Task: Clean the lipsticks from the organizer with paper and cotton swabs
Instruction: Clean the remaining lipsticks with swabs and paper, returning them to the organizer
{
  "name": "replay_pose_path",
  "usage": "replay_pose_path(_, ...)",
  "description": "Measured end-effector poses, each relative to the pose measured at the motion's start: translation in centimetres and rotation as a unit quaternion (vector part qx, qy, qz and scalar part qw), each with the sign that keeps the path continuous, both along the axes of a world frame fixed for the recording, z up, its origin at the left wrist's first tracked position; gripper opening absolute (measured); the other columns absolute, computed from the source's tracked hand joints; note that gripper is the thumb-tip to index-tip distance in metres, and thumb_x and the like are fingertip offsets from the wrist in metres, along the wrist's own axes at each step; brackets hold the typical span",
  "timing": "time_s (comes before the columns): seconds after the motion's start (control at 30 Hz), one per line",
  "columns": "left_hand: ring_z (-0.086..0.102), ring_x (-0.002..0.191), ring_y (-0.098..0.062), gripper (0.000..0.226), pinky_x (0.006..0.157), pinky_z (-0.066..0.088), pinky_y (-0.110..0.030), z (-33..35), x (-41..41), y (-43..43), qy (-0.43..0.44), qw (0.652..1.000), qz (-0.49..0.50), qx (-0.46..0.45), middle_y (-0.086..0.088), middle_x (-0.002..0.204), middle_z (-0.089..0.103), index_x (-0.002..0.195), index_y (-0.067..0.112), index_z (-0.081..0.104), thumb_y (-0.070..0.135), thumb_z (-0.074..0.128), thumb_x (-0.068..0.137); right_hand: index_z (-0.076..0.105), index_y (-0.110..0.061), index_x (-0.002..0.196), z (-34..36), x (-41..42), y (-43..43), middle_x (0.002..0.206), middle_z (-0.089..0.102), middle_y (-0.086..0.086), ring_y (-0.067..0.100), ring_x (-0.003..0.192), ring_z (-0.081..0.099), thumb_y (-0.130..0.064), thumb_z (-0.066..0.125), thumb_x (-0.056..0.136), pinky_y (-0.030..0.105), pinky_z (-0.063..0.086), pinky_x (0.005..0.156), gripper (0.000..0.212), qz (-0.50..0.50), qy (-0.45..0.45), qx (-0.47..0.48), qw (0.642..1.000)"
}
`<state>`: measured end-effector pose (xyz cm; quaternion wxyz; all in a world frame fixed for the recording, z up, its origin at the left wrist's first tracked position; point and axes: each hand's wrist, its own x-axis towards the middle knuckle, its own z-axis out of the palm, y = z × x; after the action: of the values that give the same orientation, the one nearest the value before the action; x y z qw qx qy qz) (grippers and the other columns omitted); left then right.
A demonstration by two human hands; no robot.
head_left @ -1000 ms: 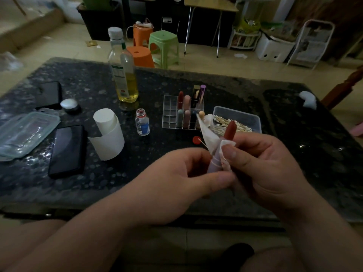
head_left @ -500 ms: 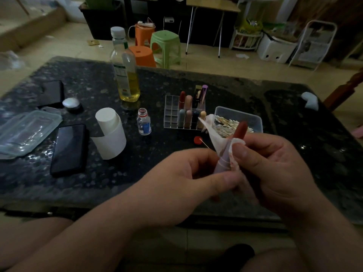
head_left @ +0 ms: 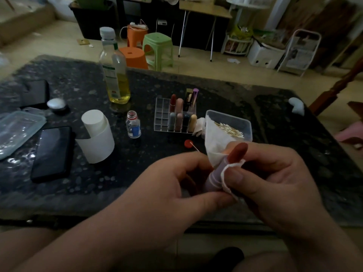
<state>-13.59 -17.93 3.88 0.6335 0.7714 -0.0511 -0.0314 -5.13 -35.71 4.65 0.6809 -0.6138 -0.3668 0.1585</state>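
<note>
Both hands meet at lower centre: the left hand grips the lilac base of a lipstick, and the right hand pinches white paper round its barrel below the red tip. Beneath lies a dark speckled table; tiled floor and plastic stools fill the top. Mid-frame the organizer holds other lipsticks, with a swab box to its right, partly hidden by the paper. A bottle, what looks like a paper roll and a phone sit left.
</note>
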Motion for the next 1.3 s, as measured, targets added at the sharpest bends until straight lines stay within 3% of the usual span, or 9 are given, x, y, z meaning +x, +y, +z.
replay_pose_path(0.17,0.071,0.088,-0.008,0.019,0.073,0.058,-0.025,-0.2,0.0,0.2,-0.089,0.990,0.032,0.102,0.018,0.092,0.073,0.098,0.040,0.073,0.049,0.072,0.081,0.074,-0.004,0.091,0.1,0.1,-0.4,0.079,0.069,0.012,0.029,0.071,0.065,-0.025,0.071,0.088,0.029,0.055,0.064,0.021,-0.014,-0.043,-0.021,0.999)
replay_pose_path(0.37,0.067,0.069,-0.006,0.026,0.057,0.051,-0.014,-0.2,-0.4,-1.5,-0.120,0.980,0.144,0.066,0.016,0.079,0.070,0.078,0.032,0.065,0.048,0.082,0.066,0.077,-0.008,0.095,0.1,0.0,0.1,0.085,0.075,0.010,0.023,0.079,0.072,-0.028,0.075,0.085,0.028,0.057,0.069,0.022,-0.015,0.000,0.017,1.000)
replay_pose_path(0.47,0.072,0.088,-0.014,0.028,0.075,0.063,-0.033,-0.4,-0.1,-0.9,-0.054,0.995,0.077,0.019,0.008,0.094,0.075,0.097,0.036,0.070,0.044,0.081,0.073,0.078,-0.012,0.093,0.1,-0.1,-0.1,0.083,0.075,0.011,0.024,0.077,0.072,-0.030,0.078,0.082,0.031,0.057,0.068,0.021,-0.037,-0.006,0.012,0.999)
replay_pose_path(0.57,0.070,0.108,-0.021,0.024,0.092,0.058,-0.051,0.0,0.2,0.1,0.008,0.999,-0.039,0.010,0.005,0.112,0.074,0.117,0.039,0.071,0.040,0.069,0.093,0.077,-0.012,0.093,0.0,0.0,-0.5,0.082,0.073,0.017,0.036,0.073,0.070,-0.030,0.077,0.083,0.042,0.058,0.062,0.021,-0.045,-0.024,-0.007,0.999)
replay_pose_path(0.63,0.069,0.105,-0.021,0.020,0.090,0.058,-0.046,0.1,0.3,0.5,-0.017,0.998,-0.036,0.051,0.007,0.107,0.073,0.114,0.038,0.073,0.041,0.065,0.096,0.077,-0.009,0.092,0.0,0.0,-0.7,0.080,0.072,0.019,0.039,0.070,0.069,-0.031,0.078,0.082,0.045,0.057,0.058,0.024,-0.048,-0.012,-0.006,0.999)
replay_pose_path(0.87,0.069,0.071,-0.006,0.029,0.061,0.055,-0.018,-0.1,-0.4,-1.7,-0.107,0.984,0.135,0.050,0.013,0.078,0.071,0.079,0.031,0.066,0.048,0.083,0.063,0.079,-0.015,0.089,0.1,-0.5,0.1,0.082,0.076,0.008,0.023,0.075,0.073,-0.032,0.080,0.079,0.032,0.059,0.064,0.020,-0.019,0.045,0.037,0.998)
replay_pose_path(1.1,0.069,0.108,-0.018,0.023,0.091,0.058,-0.047,-0.3,0.5,0.7,0.000,0.996,-0.057,0.067,0.010,0.111,0.073,0.118,0.042,0.069,0.046,0.063,0.096,0.076,-0.010,0.091,0.3,0.0,-0.3,0.082,0.075,0.011,0.027,0.072,0.071,-0.032,0.077,0.082,0.035,0.058,0.060,0.023,-0.030,0.039,-0.005,0.999)
replay_pose_path(1.23,0.069,0.076,-0.007,0.022,0.067,0.059,-0.024,-0.6,0.3,-0.3,-0.055,0.991,0.073,0.093,0.011,0.083,0.073,0.091,0.036,0.073,0.051,0.074,0.075,0.077,-0.013,0.093,-0.1,0.1,0.3,0.086,0.075,0.012,0.027,0.077,0.073,-0.027,0.073,0.083,0.031,0.059,0.065,0.018,-0.018,0.060,-0.012,0.998)
replay_pose_path(1.3,0.068,0.068,-0.011,0.031,0.063,0.060,-0.028,-0.8,0.3,-0.9,-0.029,0.990,0.120,0.066,0.006,0.078,0.073,0.083,0.030,0.070,0.054,0.076,0.065,0.078,-0.015,0.089,-0.2,0.1,1.0,0.083,0.075,0.009,0.020,0.075,0.074,-0.025,0.073,0.079,0.027,0.058,0.063,0.015,-0.035,0.088,-0.014,0.995)
